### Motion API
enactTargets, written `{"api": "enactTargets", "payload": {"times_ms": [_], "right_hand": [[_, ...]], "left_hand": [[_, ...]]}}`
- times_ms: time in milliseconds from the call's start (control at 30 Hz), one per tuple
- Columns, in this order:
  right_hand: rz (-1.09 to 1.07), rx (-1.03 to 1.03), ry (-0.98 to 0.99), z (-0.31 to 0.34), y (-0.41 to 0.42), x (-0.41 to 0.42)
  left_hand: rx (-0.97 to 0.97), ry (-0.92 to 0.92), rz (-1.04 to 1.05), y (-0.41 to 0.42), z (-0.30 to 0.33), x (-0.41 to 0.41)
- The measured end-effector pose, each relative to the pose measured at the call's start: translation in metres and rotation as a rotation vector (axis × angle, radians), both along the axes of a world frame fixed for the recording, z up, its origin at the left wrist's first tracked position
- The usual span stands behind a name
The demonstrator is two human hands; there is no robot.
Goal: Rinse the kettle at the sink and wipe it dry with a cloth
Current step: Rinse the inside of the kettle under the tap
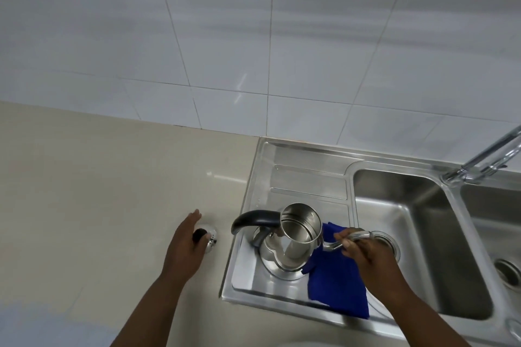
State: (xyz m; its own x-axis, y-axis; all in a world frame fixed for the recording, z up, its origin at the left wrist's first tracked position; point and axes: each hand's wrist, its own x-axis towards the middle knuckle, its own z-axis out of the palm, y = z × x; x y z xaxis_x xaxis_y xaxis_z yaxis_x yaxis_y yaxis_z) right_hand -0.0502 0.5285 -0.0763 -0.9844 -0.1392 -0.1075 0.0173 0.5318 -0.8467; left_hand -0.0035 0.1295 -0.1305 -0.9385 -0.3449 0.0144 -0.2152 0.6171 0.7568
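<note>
A steel kettle (296, 236) with a black handle stands without its lid on the sink's drainboard (307, 177). My right hand (363, 251) is closed around its curved spout, over a blue cloth (335, 282) that lies on the drainboard to the kettle's right. The kettle lid (211, 240), steel with a black knob, lies on the beige counter to the left. My left hand (183, 242) lies against the lid with its fingers stretched out flat, not curled around the knob.
A double steel sink (408, 222) lies to the right, with a drain just beyond my right hand and a tap (485, 160) at the back right. A white tiled wall rises behind, with a rail high up. The beige counter (98, 177) stretches left.
</note>
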Motion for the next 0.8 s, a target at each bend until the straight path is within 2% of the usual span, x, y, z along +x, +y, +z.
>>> {"api": "enactTargets", "payload": {"times_ms": [67,133,233,567,800], "right_hand": [[0.006,0.009,-0.013,0.004,-0.002,0.0],[0.008,0.002,-0.029,0.007,-0.005,-0.001],[-0.004,-0.041,-0.046,0.008,-0.006,0.0],[-0.032,-0.172,-0.014,0.021,-0.001,-0.003],[-0.054,-0.219,0.1,0.048,0.062,-0.003]], "left_hand": [[0.071,0.028,-0.063,0.011,0.016,-0.007],[0.164,-0.002,-0.22,0.028,0.033,-0.016],[0.193,-0.062,-0.442,0.054,0.049,-0.031],[0.217,-0.023,-0.381,0.086,0.092,-0.037],[0.203,0.072,-0.419,0.145,0.143,-0.032]]}}
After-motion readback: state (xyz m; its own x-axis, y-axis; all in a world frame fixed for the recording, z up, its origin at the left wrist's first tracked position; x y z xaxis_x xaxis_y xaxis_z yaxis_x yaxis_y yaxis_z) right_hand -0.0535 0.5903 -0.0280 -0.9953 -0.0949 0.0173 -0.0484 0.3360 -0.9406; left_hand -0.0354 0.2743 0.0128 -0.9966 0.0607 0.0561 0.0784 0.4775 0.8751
